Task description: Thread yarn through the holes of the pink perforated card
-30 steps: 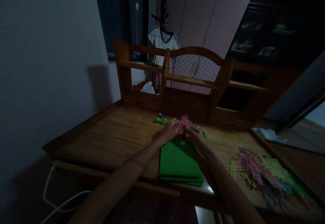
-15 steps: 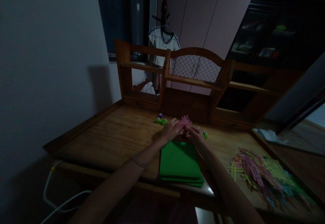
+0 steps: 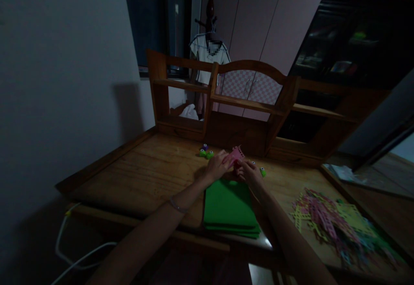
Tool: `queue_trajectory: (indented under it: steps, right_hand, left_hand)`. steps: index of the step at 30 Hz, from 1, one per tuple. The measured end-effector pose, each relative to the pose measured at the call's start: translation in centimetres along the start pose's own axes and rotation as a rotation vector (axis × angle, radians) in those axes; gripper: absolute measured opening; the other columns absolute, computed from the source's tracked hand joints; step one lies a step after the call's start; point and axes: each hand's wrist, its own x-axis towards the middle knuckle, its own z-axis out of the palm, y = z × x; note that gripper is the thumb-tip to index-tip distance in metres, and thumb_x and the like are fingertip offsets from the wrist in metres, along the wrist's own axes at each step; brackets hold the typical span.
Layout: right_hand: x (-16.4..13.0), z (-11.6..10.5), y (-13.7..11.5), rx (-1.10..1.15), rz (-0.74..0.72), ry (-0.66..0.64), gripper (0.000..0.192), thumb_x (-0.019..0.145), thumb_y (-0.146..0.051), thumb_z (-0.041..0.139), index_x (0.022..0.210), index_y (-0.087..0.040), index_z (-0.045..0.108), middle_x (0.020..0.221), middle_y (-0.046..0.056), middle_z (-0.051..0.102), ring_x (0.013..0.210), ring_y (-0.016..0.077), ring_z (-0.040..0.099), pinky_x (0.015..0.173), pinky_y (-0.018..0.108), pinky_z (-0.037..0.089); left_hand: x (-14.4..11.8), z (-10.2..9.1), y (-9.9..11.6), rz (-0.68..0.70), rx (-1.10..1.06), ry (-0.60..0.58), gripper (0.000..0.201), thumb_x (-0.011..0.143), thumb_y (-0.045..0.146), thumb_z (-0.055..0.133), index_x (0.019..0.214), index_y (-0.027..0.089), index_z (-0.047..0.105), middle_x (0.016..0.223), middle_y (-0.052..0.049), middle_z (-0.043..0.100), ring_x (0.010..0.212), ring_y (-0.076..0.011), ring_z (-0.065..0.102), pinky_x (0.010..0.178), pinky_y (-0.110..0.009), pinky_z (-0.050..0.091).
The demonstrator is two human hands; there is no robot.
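Pink punched paper (image 3: 236, 154) sits pinched between both hands, left hand (image 3: 218, 166) and right hand (image 3: 249, 172) each in a narrow grip, just above the green sheets (image 3: 229, 207). Tugging unevenly could tear its thin perforated edge.

Pink punched paper (image 3: 236, 153); green sheet stack (image 3: 229, 206).
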Motion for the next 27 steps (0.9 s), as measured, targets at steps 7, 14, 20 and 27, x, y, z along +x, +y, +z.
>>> queue_trajectory:
  steps: [7,14,20,27]
  right_hand:
    - [-0.3,0.0,-0.4,-0.005,-0.028,0.010,0.034,0.069,-0.043,0.069,0.085,-0.015,0.059,0.070,0.006,0.060,0.057,0.0121,0.056,0.050,0.021,0.043]
    - [0.0,-0.6,0.1,0.044,-0.031,-0.038,0.027,0.071,-0.035,0.065,0.090,-0.016,0.063,0.078,0.006,0.062,0.063,0.0130,0.056,0.056,0.022,0.043]
    - [0.9,-1.3,0.7,0.124,0.068,0.041,0.037,0.069,-0.042,0.053,0.092,-0.016,0.065,0.077,0.007,0.061,0.062,0.0152,0.055,0.048,0.023,0.039]
    - [0.3,-0.9,0.0,0.122,0.073,0.091,0.040,0.071,-0.050,0.055,0.084,-0.015,0.066,0.057,0.001,0.048,0.042,0.0069,0.036,0.037,0.019,0.027]
  left_hand:
    - [0.1,-0.1,-0.1,-0.091,-0.004,0.071,0.033,0.091,0.044,0.035,0.081,0.016,0.051,0.079,-0.003,0.054,0.070,-0.0125,0.049,0.061,-0.025,0.034]
    - [0.2,0.1,-0.3,-0.077,-0.031,0.099,0.032,0.092,0.043,0.035,0.085,0.017,0.053,0.082,-0.003,0.056,0.075,-0.0127,0.051,0.065,-0.025,0.034]
    - [0.1,0.1,-0.4,-0.107,-0.049,0.096,0.034,0.090,0.047,0.037,0.085,0.016,0.050,0.080,-0.003,0.056,0.071,-0.0126,0.051,0.061,-0.024,0.034]
    - [0.1,0.5,-0.7,-0.091,-0.077,0.046,0.032,0.090,0.046,0.038,0.085,0.016,0.051,0.081,-0.003,0.055,0.072,-0.0130,0.051,0.063,-0.025,0.035]
